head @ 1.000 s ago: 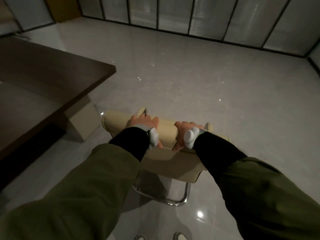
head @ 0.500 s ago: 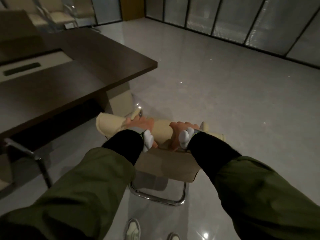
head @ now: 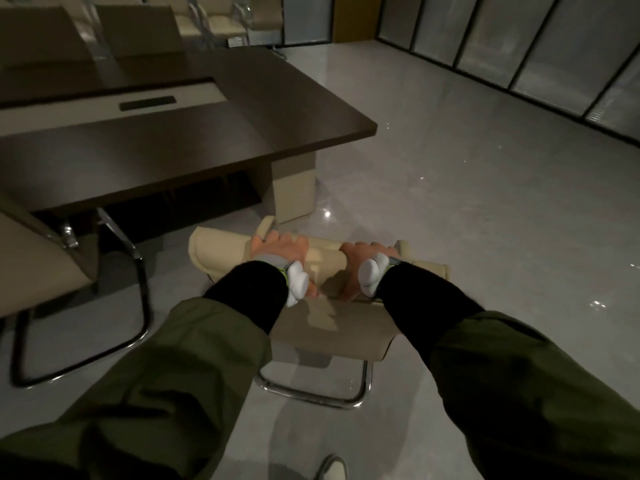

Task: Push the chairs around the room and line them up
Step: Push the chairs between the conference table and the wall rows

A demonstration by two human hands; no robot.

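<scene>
- Well to the left of the fingers stands a second cantilever chair [head: 45, 271], its chrome sled frame [head: 138, 306] on the floor and its seat half tucked under the dark conference table [head: 194, 140]; this looks like the chair to line up beside.
- The left hand [head: 277, 252] wraps over the padded top roll of the cream chair's backrest [head: 218, 251], fingers curled over the far side, thumb side hidden by the white wrist device.
- The cream cantilever chair [head: 332, 327] sits directly under and ahead of both hands, its backrest top running left to right, across the direction of a push; its chrome base loop [head: 311, 393] rests on the floor just ahead of the person's shoe [head: 332, 471].
- The right hand [head: 367, 258] grips the same roll just beside the left, fingers curled over it; both hands seem equally near, so I judge steering will come from pushing one side harder.
- Ahead and left of the fingers, the table's pale pedestal [head: 294, 188] is near the backrest's left end: a straight push risks clipping it.
- Right of the fingers the glossy floor [head: 485, 202] lies open up to the glass partition wall [head: 519, 46], giving swing room.
</scene>
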